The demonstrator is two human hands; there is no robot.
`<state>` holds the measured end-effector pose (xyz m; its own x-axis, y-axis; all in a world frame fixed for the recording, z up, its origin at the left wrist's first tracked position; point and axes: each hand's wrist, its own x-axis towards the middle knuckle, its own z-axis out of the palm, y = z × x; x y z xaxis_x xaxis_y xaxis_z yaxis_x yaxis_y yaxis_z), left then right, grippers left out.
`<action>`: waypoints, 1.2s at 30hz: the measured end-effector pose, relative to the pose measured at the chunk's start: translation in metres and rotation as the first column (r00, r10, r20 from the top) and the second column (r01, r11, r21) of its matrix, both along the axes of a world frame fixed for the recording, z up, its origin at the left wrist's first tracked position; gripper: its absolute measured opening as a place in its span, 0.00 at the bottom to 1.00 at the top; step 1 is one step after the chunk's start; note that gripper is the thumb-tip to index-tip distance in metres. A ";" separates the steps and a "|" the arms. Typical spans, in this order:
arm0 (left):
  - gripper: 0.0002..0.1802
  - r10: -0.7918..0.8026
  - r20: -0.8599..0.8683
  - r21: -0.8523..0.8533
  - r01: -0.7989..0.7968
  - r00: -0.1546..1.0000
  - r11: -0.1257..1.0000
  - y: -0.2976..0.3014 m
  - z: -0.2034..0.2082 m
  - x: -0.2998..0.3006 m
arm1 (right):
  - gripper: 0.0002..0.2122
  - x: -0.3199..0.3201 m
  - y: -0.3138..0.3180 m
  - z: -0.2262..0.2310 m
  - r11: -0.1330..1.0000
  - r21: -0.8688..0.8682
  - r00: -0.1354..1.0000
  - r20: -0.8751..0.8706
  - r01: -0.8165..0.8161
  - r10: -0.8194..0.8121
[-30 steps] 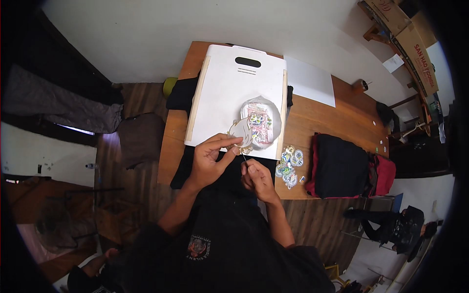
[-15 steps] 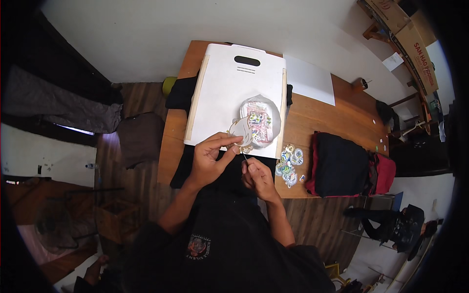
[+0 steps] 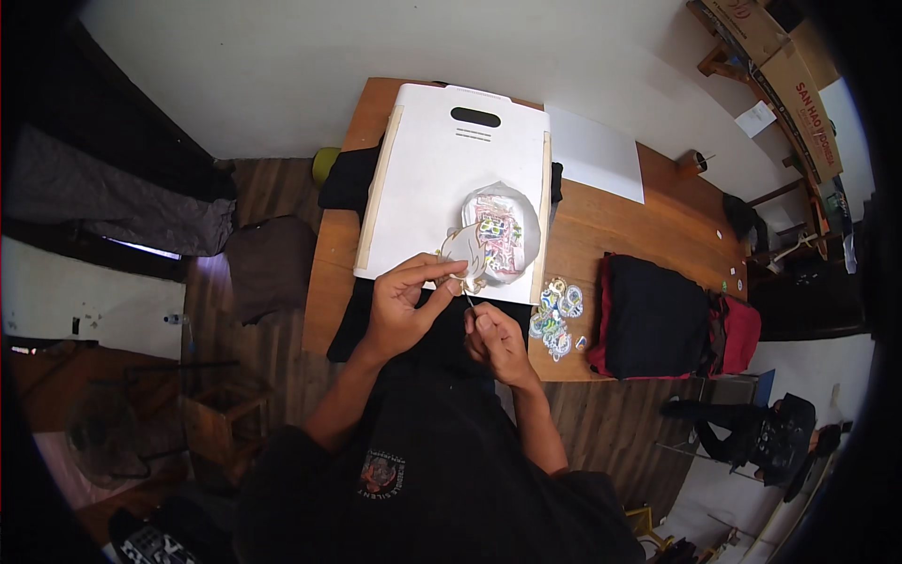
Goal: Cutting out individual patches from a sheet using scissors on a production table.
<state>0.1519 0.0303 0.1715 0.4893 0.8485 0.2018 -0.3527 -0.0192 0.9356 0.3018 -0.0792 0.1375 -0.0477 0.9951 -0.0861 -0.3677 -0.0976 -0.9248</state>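
My left hand (image 3: 406, 305) pinches a whitish cut-out piece with a brown outline (image 3: 462, 252) between thumb and fingers, over the lower part of a white board (image 3: 423, 160). In my right hand (image 3: 498, 346) is a thin, dark, pen-like tool (image 3: 472, 299). Its tip meets the lower edge of the piece beside my left thumb; the exact kind of tool is too small to tell. Just behind the piece, a round, pale dish (image 3: 533, 246) on the board holds several pink, white and green printed pieces (image 3: 503, 230).
Right of the board, a pile of round, colourful patches (image 3: 556, 320) lies on the wooden table (image 3: 601, 221). Beyond it is a folded black and red cloth item (image 3: 653, 315). A white sheet (image 3: 594, 150) and a brown cup (image 3: 692, 162) are farther back.
Both hands hold nearly the same pose, with the tool tip still at the piece. At the lower left, another person's arm has gone from view and dark patterned cloth shows there.
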 end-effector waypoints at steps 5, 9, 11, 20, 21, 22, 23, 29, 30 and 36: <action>0.15 0.001 -0.002 0.003 -0.001 1.000 1.000 0.000 0.000 0.001 | 0.16 -0.001 0.000 0.002 1.000 0.000 1.000 0.007 0.005 -0.005; 0.15 0.006 -0.007 0.004 -0.006 1.000 1.000 0.000 0.000 0.001 | 0.16 -0.001 -0.001 0.002 1.000 0.015 1.000 -0.010 -0.005 0.005; 0.15 0.004 -0.011 -0.006 -0.004 1.000 1.000 0.000 0.000 0.001 | 0.16 -0.001 -0.002 0.002 1.000 -0.009 1.000 -0.029 -0.002 0.002; 0.16 0.048 -0.005 0.019 -0.048 0.999 0.999 0.001 -0.004 -0.001 | 0.15 0.005 -0.006 -0.004 0.999 -0.035 0.998 -0.058 0.020 -0.023; 0.16 0.046 -0.016 0.020 -0.046 0.999 0.999 0.001 -0.006 -0.002 | 0.15 0.005 -0.006 -0.005 0.999 -0.036 0.998 -0.059 0.022 -0.024; 0.16 0.043 -0.028 0.020 -0.043 0.999 0.999 0.001 -0.006 -0.002 | 0.15 0.005 -0.006 -0.005 0.999 -0.034 0.996 -0.074 0.037 -0.040; 0.16 0.041 -0.028 0.019 -0.041 0.999 0.999 0.001 -0.006 -0.002 | 0.16 0.006 -0.006 -0.005 0.998 -0.032 0.994 -0.090 0.053 -0.055; 0.18 0.018 -0.002 -0.011 -0.018 1.000 1.000 -0.001 -0.002 -0.001 | 0.18 0.001 -0.003 -0.002 0.993 0.000 0.988 -0.105 0.115 -0.114; 0.18 0.011 0.007 -0.018 -0.011 1.000 1.000 -0.001 -0.002 -0.001 | 0.18 0.000 -0.002 -0.002 0.993 0.000 0.988 -0.106 0.116 -0.115; 0.18 0.024 0.008 0.005 -0.024 1.000 1.000 -0.001 -0.004 0.001 | 0.17 -0.002 0.000 -0.003 0.992 0.033 0.987 -0.112 0.118 -0.114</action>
